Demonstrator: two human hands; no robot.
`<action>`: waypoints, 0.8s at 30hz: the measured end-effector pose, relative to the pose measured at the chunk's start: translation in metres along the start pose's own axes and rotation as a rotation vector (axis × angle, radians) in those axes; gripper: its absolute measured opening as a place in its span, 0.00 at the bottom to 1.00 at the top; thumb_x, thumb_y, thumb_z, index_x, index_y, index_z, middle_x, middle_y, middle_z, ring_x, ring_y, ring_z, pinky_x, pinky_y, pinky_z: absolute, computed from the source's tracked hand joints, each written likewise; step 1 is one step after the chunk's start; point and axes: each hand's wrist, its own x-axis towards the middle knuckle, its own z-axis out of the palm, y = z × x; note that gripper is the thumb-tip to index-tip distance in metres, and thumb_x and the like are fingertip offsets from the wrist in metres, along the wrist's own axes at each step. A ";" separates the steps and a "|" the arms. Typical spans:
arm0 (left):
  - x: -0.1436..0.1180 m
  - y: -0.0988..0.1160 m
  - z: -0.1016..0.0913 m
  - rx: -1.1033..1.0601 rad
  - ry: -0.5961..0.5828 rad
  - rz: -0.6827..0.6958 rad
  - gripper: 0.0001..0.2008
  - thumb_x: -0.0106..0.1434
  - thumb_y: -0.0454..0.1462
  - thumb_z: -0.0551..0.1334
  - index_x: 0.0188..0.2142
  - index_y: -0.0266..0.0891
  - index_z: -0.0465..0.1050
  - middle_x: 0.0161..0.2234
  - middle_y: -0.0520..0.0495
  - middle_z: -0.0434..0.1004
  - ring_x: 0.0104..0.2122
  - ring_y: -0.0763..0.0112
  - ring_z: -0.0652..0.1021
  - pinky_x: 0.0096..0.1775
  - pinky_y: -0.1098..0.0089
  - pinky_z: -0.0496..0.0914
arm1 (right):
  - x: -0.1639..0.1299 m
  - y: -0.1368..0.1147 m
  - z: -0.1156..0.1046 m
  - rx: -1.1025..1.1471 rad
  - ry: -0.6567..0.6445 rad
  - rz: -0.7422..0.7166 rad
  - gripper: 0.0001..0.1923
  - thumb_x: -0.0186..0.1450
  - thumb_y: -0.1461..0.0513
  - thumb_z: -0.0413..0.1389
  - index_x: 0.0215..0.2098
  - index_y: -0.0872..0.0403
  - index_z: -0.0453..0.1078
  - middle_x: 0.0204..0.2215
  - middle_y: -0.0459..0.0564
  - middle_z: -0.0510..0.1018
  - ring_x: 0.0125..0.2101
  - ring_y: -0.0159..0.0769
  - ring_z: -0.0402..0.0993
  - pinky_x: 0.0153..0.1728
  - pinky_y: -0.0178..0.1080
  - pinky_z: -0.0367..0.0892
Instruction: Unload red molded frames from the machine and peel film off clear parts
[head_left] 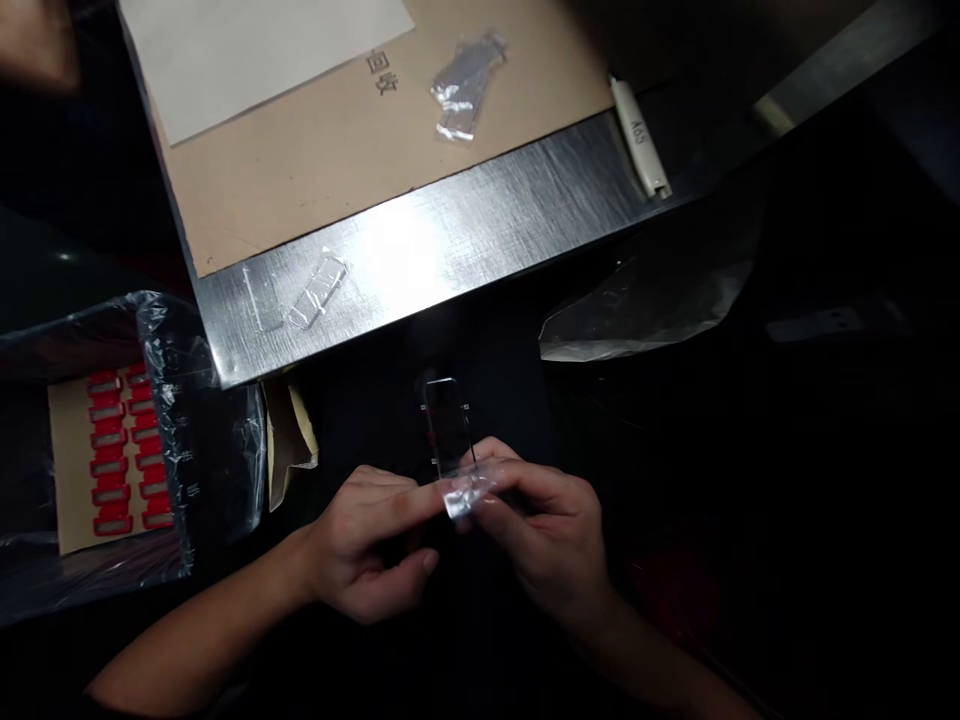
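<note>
Lower centre of the frame: I am holding a small clear rectangular piece (448, 432) between both hands. My left hand (367, 545) is pinching narrow, its forefinger stretched to the crinkled film (469, 492) at the piece's lower end; my right hand (551, 535) is closing its fingertips on the same film from the other side. The piece is standing up from the fingers, pointing toward the top of the frame, over a dark area below the table edge.

Moving outward: the brushed metal table (480, 225) is crossing the upper half. On it, left of centre, loose clear film scraps (319, 290) are lying; a brown board (315, 150) is bearing a white sheet (255, 50) at upper left and a second bundle of clear wrappings (465, 85) at top centre. A white pen-like tool (640, 138) is resting at the board's right edge. At lower left, a bag-lined box (161, 440) is holding a card of red parts (120, 450). A clear bag (645, 300) is hanging right of centre.

Risk, as I judge it: the grip is sitting only at the film end, so the piece could slip free and drop into the dark space, or the fingertips could smear its clear face.
</note>
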 end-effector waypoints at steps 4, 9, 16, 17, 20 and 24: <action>-0.001 0.002 -0.014 0.166 0.231 -0.005 0.14 0.67 0.33 0.63 0.52 0.33 0.76 0.27 0.48 0.74 0.25 0.71 0.74 0.27 0.72 0.69 | 0.000 0.001 -0.003 -0.049 -0.006 0.016 0.05 0.68 0.65 0.63 0.34 0.52 0.81 0.26 0.47 0.80 0.35 0.36 0.76 0.38 0.38 0.72; 0.006 0.008 -0.058 0.366 0.128 -0.280 0.36 0.59 0.39 0.76 0.65 0.42 0.66 0.44 0.44 0.72 0.38 0.68 0.74 0.37 0.71 0.73 | 0.008 -0.001 -0.016 -0.125 -0.326 0.050 0.09 0.71 0.64 0.58 0.38 0.53 0.82 0.32 0.52 0.82 0.39 0.39 0.77 0.42 0.42 0.74; 0.005 0.027 -0.085 0.672 -0.369 -0.282 0.16 0.70 0.42 0.67 0.55 0.42 0.74 0.46 0.43 0.72 0.41 0.68 0.74 0.39 0.68 0.70 | 0.019 0.006 -0.022 -0.229 -0.515 0.049 0.13 0.73 0.62 0.56 0.33 0.54 0.79 0.31 0.51 0.80 0.36 0.37 0.76 0.40 0.41 0.74; -0.001 0.025 -0.081 0.697 -0.332 -0.256 0.16 0.69 0.41 0.68 0.54 0.41 0.74 0.45 0.44 0.72 0.40 0.67 0.74 0.38 0.68 0.69 | 0.018 0.009 -0.019 -0.238 -0.451 0.027 0.11 0.72 0.63 0.56 0.34 0.54 0.80 0.32 0.51 0.80 0.36 0.38 0.76 0.39 0.40 0.74; -0.019 0.012 -0.060 0.664 -0.156 -0.260 0.16 0.66 0.41 0.71 0.50 0.39 0.75 0.39 0.45 0.75 0.36 0.68 0.73 0.37 0.67 0.69 | 0.013 0.022 -0.007 -0.300 -0.172 -0.107 0.08 0.70 0.66 0.59 0.40 0.52 0.81 0.34 0.50 0.82 0.38 0.39 0.77 0.38 0.42 0.75; -0.045 -0.004 -0.028 0.631 0.099 -0.327 0.16 0.64 0.42 0.73 0.47 0.38 0.77 0.37 0.46 0.78 0.35 0.68 0.75 0.38 0.67 0.71 | 0.009 0.035 0.003 -0.410 0.090 -0.237 0.10 0.68 0.68 0.60 0.42 0.50 0.82 0.36 0.50 0.83 0.40 0.42 0.77 0.40 0.46 0.75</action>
